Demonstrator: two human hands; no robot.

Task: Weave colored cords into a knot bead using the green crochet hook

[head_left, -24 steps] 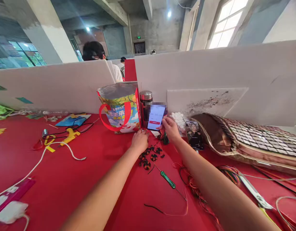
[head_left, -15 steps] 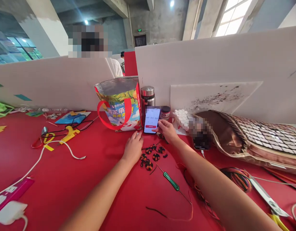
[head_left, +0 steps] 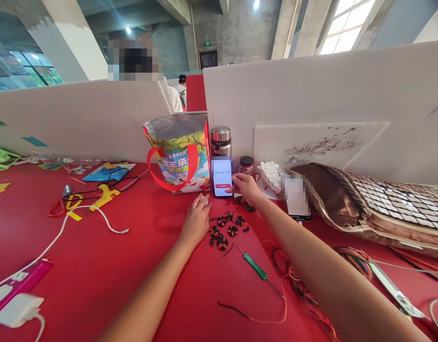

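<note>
A smartphone (head_left: 222, 178) with a timer of zeros on its screen stands nearly upright in front of a steel thermos (head_left: 220, 135). My right hand (head_left: 247, 188) pinches its lower right edge, one finger in front of the screen. Low on the red table, just left of the phone's base, rests my left hand (head_left: 196, 217), fingers stretched forward; a small whitish spot at its fingertips is too small to name. Beside that hand lie several dark round knotted-cord pieces with orange flecks (head_left: 222, 243). Closer to me is a green-handled hook-like tool (head_left: 255, 266) with thin cord by its end.
A colourful bag (head_left: 179, 161) stands left of the thermos. Right of it are a small jar (head_left: 246, 165), white pieces (head_left: 270, 175), a second phone (head_left: 297, 199) and a sequined cushion (head_left: 393, 204). Scissors (head_left: 396, 292) and cords lie front right; a yellow glue gun (head_left: 105, 196) lies left.
The tilted phone has come upright and shifted slightly left and down, uncovering the jar. My left hand has drawn back a little toward me and left. The view has tipped slightly downward.
</note>
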